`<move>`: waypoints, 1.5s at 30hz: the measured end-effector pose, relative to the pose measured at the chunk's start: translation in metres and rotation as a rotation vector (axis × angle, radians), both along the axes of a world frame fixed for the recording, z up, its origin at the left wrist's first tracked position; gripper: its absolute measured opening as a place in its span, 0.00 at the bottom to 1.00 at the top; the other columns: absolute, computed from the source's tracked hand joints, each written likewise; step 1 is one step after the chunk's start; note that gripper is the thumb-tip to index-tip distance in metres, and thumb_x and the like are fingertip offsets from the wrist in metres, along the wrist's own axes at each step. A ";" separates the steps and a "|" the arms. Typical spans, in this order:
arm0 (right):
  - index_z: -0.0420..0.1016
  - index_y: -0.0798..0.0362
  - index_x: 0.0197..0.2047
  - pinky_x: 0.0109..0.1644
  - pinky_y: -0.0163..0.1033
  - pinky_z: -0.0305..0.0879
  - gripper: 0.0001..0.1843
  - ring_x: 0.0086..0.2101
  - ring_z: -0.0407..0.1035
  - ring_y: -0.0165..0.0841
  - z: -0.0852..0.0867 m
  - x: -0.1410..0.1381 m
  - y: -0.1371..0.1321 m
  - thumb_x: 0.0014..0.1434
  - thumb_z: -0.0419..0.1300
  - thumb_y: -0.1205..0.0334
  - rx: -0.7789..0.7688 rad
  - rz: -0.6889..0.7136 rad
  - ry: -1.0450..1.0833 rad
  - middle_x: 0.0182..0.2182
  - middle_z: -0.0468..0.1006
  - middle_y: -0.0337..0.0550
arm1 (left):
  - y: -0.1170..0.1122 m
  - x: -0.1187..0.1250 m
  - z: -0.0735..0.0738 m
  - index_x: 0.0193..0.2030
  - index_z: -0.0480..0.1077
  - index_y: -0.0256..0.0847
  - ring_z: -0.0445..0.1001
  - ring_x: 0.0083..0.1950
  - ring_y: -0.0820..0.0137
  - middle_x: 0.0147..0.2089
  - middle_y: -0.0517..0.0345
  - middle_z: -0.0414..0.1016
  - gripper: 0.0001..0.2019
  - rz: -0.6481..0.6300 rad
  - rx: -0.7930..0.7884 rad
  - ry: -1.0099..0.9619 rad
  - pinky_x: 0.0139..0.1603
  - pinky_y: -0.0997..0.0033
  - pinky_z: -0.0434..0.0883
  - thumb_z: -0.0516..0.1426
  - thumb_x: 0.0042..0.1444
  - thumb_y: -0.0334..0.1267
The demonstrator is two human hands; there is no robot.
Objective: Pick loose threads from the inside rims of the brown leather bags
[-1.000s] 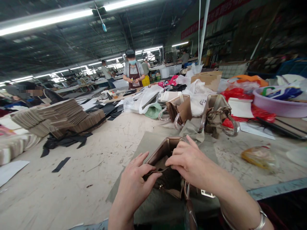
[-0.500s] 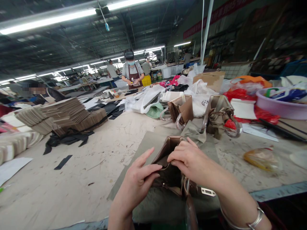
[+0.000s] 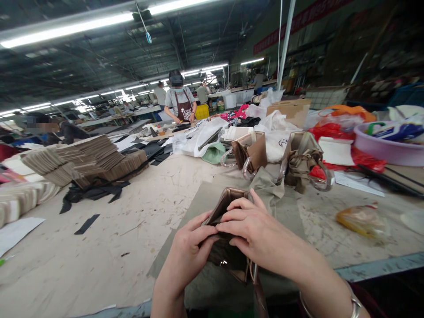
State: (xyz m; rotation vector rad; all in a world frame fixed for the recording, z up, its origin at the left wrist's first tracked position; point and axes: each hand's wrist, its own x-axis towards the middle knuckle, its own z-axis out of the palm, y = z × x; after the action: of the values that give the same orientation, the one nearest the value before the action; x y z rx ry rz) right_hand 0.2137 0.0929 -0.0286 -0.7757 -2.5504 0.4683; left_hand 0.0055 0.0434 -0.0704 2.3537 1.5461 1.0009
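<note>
A small brown handbag (image 3: 228,263) lies on the near edge of the table with its mouth toward me, its dark lining showing. My left hand (image 3: 190,247) is closed on the bag's left edge, thumb below and fingers above. Across the bag's mouth lies my right hand (image 3: 253,227), its fingers bent onto the rim and lining beside the left fingertips. What those fingertips pinch inside is hidden. A small metal piece glints on the lining. The bag's strap hangs down toward me. Under the bag is a grey-green sheet (image 3: 179,238).
Two more brown handbags, one nearer the middle (image 3: 256,152) and one to its right (image 3: 303,154), stand beyond my hands. Stacked brown panels (image 3: 89,161) are at left. A purple basin (image 3: 391,143) and a bag of yellow liquid (image 3: 359,219) are at right. Co-workers stand farther back.
My left fingers have come down onto the bag's edge. My right hand has shifted slightly left and closer to the left fingertips. The bag has turned a little; a metal plate at its right no longer shows.
</note>
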 end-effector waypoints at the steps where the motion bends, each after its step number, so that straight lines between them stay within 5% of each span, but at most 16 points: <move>1: 0.77 0.41 0.44 0.67 0.59 0.22 0.18 0.51 0.61 0.35 -0.001 -0.002 -0.001 0.56 0.58 0.73 -0.003 -0.001 0.001 0.42 0.78 0.33 | 0.000 0.000 0.000 0.44 0.77 0.47 0.73 0.58 0.65 0.58 0.54 0.73 0.11 -0.014 0.005 -0.002 0.58 0.65 0.72 0.57 0.59 0.30; 9: 0.77 0.45 0.39 0.66 0.57 0.25 0.15 0.50 0.63 0.36 -0.007 -0.010 0.005 0.54 0.57 0.74 -0.030 -0.017 -0.016 0.39 0.79 0.34 | 0.003 -0.003 -0.002 0.41 0.78 0.44 0.70 0.60 0.64 0.63 0.50 0.68 0.11 -0.057 0.106 -0.050 0.59 0.65 0.71 0.55 0.60 0.27; 13: 0.77 0.46 0.32 0.64 0.60 0.25 0.10 0.46 0.66 0.37 -0.011 -0.020 0.011 0.56 0.58 0.71 -0.043 -0.064 -0.118 0.33 0.79 0.35 | 0.003 -0.002 -0.002 0.40 0.78 0.43 0.74 0.56 0.64 0.58 0.49 0.73 0.10 -0.009 0.100 -0.099 0.56 0.65 0.74 0.56 0.59 0.28; 17: 0.76 0.50 0.25 0.61 0.61 0.35 0.12 0.39 0.68 0.38 -0.014 -0.028 0.021 0.55 0.57 0.72 -0.029 -0.044 -0.227 0.27 0.78 0.38 | 0.005 -0.001 -0.002 0.44 0.77 0.43 0.78 0.51 0.65 0.52 0.50 0.78 0.10 0.046 0.107 -0.134 0.52 0.65 0.76 0.58 0.58 0.29; 22: 0.76 0.51 0.25 0.61 0.59 0.38 0.12 0.38 0.68 0.37 -0.004 -0.025 0.022 0.57 0.57 0.72 -0.057 -0.043 -0.362 0.26 0.78 0.38 | 0.004 -0.003 -0.004 0.41 0.78 0.44 0.78 0.50 0.65 0.50 0.51 0.79 0.08 0.040 0.090 -0.094 0.51 0.68 0.77 0.59 0.57 0.31; 30: 0.76 0.51 0.29 0.63 0.61 0.34 0.11 0.42 0.68 0.36 -0.010 -0.014 0.016 0.62 0.58 0.64 -0.027 -0.197 -0.129 0.32 0.77 0.39 | -0.001 -0.001 0.004 0.35 0.76 0.43 0.75 0.53 0.67 0.54 0.54 0.76 0.08 -0.019 -0.036 -0.122 0.53 0.71 0.73 0.55 0.61 0.32; 34: 0.76 0.49 0.30 0.64 0.62 0.32 0.09 0.41 0.67 0.34 -0.015 -0.010 0.018 0.63 0.59 0.63 -0.034 -0.164 -0.045 0.32 0.78 0.36 | -0.001 0.002 0.005 0.31 0.74 0.41 0.76 0.51 0.67 0.45 0.53 0.80 0.10 0.037 -0.036 -0.130 0.48 0.72 0.74 0.53 0.62 0.32; 45: 0.78 0.47 0.30 0.61 0.69 0.30 0.08 0.48 0.65 0.38 -0.009 0.010 0.025 0.56 0.60 0.68 -0.121 -0.202 -0.110 0.35 0.78 0.38 | 0.000 0.007 0.003 0.28 0.74 0.41 0.78 0.45 0.67 0.39 0.53 0.80 0.10 0.100 -0.003 -0.085 0.42 0.73 0.73 0.56 0.60 0.35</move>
State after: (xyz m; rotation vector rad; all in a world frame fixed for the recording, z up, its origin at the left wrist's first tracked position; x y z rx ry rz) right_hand 0.2238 0.1180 -0.0379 -1.1190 -2.5261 0.5294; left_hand 0.0129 0.0436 -0.0678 2.2205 1.6464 1.1042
